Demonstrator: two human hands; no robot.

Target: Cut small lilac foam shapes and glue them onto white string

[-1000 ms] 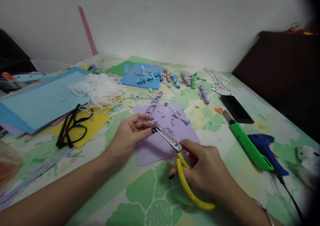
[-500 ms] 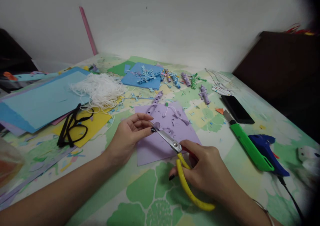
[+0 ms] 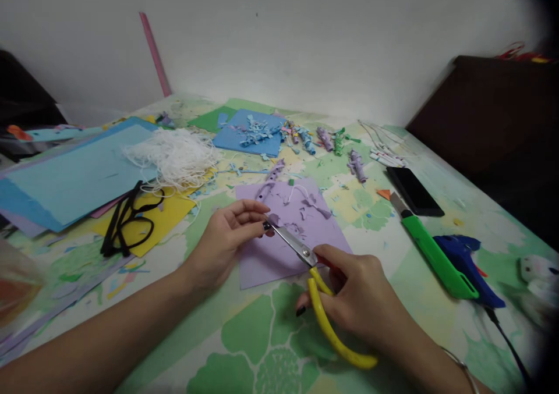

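Observation:
My right hand [image 3: 353, 283] is closed round the yellow handles of a pair of scissors [image 3: 301, 248], whose blades point up and left. At the blade tips is a small purple paper piece [image 3: 274, 218], pinched between the thumb and fingers of my left hand [image 3: 231, 228]. Both hands are over a purple sheet [image 3: 262, 269] scattered with purple scraps. On that sheet also lie a white string [image 3: 297, 189] and a purple bow-like piece [image 3: 321, 208]. A rolled purple paper piece [image 3: 275, 173] lies just beyond my left fingers.
At left are black glasses [image 3: 128, 225], a yellow sheet [image 3: 161, 225], white string [image 3: 174, 155] and blue sheets [image 3: 87, 173]. Decorated paper rolls [image 3: 324, 139] and a blue sheet [image 3: 225, 141] lie behind. To the right are a phone [image 3: 414, 190], a green cutter [image 3: 437, 257] and a blue glue gun [image 3: 469, 260].
Almost nothing differs. The scissor blades look slightly closer together, and both hands stay in nearly the same place over the purple sheet.

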